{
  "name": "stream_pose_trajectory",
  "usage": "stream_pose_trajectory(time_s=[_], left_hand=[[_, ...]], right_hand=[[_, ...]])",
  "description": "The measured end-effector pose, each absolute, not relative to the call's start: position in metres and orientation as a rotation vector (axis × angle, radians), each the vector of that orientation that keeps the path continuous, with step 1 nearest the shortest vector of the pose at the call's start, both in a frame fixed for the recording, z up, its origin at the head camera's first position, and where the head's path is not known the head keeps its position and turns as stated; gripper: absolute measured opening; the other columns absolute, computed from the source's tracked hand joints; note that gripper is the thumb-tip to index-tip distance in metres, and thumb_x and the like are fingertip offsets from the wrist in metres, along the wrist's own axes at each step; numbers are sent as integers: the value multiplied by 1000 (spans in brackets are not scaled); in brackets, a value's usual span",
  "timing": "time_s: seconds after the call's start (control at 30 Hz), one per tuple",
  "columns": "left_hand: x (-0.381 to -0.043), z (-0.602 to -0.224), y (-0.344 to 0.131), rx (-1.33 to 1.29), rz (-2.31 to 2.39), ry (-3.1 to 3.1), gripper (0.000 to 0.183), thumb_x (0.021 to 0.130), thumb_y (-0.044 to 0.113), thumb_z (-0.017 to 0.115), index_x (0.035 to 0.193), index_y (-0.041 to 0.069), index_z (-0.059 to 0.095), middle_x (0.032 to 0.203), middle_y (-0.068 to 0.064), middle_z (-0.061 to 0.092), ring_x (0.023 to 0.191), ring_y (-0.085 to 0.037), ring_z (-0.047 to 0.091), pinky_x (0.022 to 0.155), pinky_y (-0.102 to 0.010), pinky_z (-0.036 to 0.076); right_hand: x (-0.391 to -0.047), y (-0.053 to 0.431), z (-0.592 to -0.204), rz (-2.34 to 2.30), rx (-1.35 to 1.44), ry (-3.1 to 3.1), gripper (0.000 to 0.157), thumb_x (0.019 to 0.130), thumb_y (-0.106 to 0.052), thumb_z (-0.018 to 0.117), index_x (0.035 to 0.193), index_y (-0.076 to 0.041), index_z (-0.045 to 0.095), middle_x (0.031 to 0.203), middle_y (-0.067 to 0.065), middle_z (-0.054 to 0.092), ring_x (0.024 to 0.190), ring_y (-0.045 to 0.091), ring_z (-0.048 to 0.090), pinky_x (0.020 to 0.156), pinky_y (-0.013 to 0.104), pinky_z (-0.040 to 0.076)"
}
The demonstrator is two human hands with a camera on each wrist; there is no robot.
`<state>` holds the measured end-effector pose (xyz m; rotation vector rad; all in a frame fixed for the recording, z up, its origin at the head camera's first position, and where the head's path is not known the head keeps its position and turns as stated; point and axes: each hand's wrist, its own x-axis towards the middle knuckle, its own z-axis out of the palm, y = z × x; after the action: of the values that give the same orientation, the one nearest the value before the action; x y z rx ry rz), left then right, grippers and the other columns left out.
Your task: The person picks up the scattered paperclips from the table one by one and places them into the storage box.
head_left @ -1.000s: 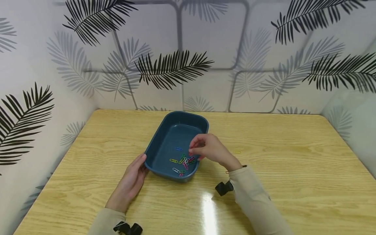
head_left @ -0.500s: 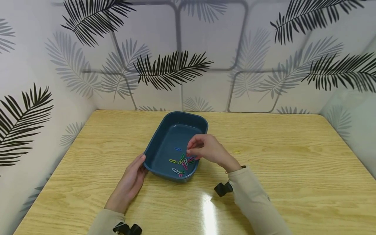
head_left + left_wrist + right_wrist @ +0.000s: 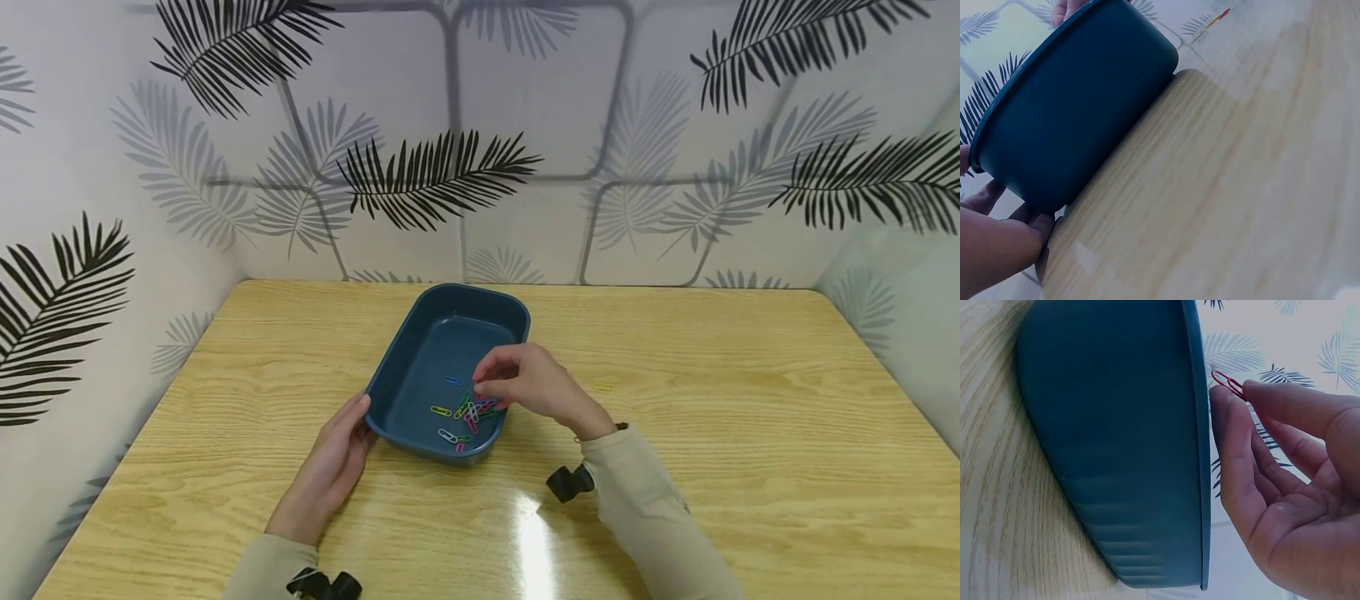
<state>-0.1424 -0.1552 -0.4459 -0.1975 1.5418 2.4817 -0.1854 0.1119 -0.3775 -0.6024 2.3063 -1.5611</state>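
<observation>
A dark blue plastic tub (image 3: pixel 400 346) stands slightly turned on the table. My left hand (image 3: pixel 337 458) holds its near left corner, one fingertip on the rim; in the left wrist view the other fingers and thumb lie against the wall and low by the base. Over the tub's right side, my right hand (image 3: pixel 528 385) pinches a red paper clip (image 3: pixel 1230 385) between thumb and fingertips, above rim level. Inside, on the tub floor, lie a blue paper clip (image 3: pixel 453 381), a yellow paper clip (image 3: pixel 441 411), a white paper clip (image 3: pixel 447 436) and a small mixed heap of clips (image 3: pixel 473 412).
On the wooden table (image 3: pixel 735 417), right of the tub, lies another yellow paper clip (image 3: pixel 603 387). An orange bit shows beside the right wrist, mostly covered. A leaf-patterned wall (image 3: pixel 525 233) closes off the back and both sides.
My right hand has shifted slightly left over the tub, still pinching the red clip. The left hand and tub stay put, apart from a small drift of the whole view.
</observation>
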Motion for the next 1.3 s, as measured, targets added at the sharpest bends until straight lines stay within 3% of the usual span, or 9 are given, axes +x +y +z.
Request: stream_pose_trajectory(time_s=[0.17, 0.47, 0.67, 1.13, 1.3], left_hand=[[-141, -446, -155, -200, 2486, 1544, 46, 107, 17, 36, 147, -6, 27, 131, -4, 45, 121, -11, 42, 102, -25, 33], [-138, -445, -155, -179, 2469, 1566, 51, 107, 21, 38, 148, -6, 25, 135, -4, 42, 123, -11, 40, 105, -26, 31], [-138, -447, -155, -176, 2495, 1557, 49, 107, 19, 38, 146, -7, 26, 129, -2, 48, 121, -11, 43, 103, -25, 32], [-138, -448, -154, -158, 2506, 1538, 48, 107, 18, 37, 147, -6, 25, 133, -4, 44, 124, -12, 40, 105, -26, 30], [-136, -448, -153, -132, 2495, 1560, 51, 107, 21, 39, 147, -6, 25, 132, -3, 45, 123, -10, 40, 106, -26, 28]], right_hand=[[-185, 112, -377, -1579, -631, 2299, 14, 89, -3, 68, 100, 6, 66, 88, 8, 68, 90, 40, 65, 70, 40, 56], [-184, 114, -377, -1590, -640, 2314, 16, 89, -5, 68, 102, 4, 66, 88, 8, 65, 87, 38, 64, 75, 49, 55], [-183, 116, -378, -1567, -629, 2341, 15, 90, -6, 68, 103, 1, 67, 89, 7, 66, 85, 30, 65, 73, 44, 55], [-183, 154, -384, -1576, -577, 2446, 19, 93, -8, 65, 107, 3, 66, 89, 8, 68, 86, 39, 64, 75, 52, 52], [-182, 179, -391, -1548, -504, 2487, 23, 93, -9, 64, 111, 6, 64, 93, 15, 68, 87, 39, 64, 72, 49, 53]])
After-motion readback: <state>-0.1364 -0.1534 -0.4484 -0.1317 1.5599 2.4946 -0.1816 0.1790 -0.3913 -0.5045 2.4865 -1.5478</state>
